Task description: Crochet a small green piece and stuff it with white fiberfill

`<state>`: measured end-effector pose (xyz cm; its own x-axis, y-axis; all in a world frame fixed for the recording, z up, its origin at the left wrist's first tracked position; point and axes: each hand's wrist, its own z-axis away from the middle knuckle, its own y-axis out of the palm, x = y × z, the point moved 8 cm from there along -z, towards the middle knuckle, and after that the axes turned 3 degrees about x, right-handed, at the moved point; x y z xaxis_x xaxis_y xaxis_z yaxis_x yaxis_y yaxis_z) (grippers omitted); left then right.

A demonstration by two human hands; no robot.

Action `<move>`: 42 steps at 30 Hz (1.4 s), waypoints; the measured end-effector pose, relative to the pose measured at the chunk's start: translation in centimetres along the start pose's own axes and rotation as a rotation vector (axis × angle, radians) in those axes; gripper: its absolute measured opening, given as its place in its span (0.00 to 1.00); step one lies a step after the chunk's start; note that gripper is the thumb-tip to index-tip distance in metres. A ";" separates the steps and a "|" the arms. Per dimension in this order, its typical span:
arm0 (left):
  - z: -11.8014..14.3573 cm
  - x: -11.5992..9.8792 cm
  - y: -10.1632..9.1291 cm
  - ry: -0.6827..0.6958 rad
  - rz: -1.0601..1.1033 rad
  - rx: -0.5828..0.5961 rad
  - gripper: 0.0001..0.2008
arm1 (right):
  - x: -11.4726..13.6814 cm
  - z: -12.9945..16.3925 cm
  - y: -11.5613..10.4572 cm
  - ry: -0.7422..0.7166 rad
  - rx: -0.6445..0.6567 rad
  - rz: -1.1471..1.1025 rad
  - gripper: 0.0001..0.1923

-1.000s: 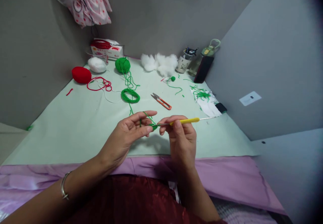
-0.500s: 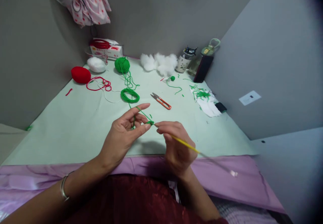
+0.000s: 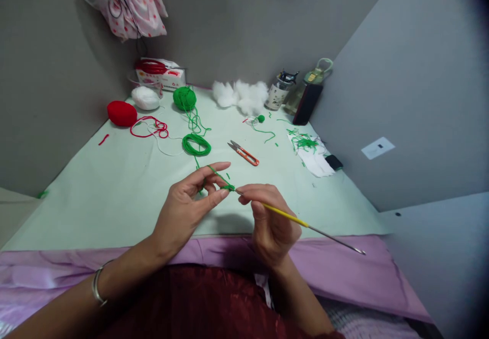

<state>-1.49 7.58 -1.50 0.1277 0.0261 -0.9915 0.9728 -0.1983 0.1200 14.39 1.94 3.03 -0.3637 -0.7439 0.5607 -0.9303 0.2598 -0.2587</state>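
Observation:
Between thumb and fingers, my left hand (image 3: 189,204) pinches a small piece of green crochet work (image 3: 229,187). Green yarn runs over its raised index finger and down to the work. My right hand (image 3: 271,222) grips a crochet hook (image 3: 286,215) with a yellow handle. The hook's near tip meets the green piece; its other metal end points down to the right. Just beyond my left hand lies a coil of green yarn (image 3: 196,145), from which a strand leads to the fingers. Orange-handled thread snips (image 3: 244,153) rest on the table past both hands.
At the back left sit a red yarn ball (image 3: 121,113), a white yarn ball (image 3: 145,98) and a green yarn ball (image 3: 185,98). White stuffing (image 3: 244,96), a pen holder (image 3: 278,94), a bottle (image 3: 301,92) and a phone (image 3: 307,104) line the back. Green scraps cover white paper (image 3: 315,160).
The right hand has shifted slightly right, and the hook's far end, blurred before, now shows sharply. My left index finger has lowered a little.

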 end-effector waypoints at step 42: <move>0.1 0.7 2.1 -0.151 0.326 0.173 0.21 | -4.3 0.1 1.3 0.462 -0.020 -0.504 0.07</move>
<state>0.64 7.04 -1.91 0.3820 -0.2069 -0.9007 0.8373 -0.3349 0.4321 14.72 5.40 0.17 0.1352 -0.4390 0.8882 -0.9904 -0.0343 0.1338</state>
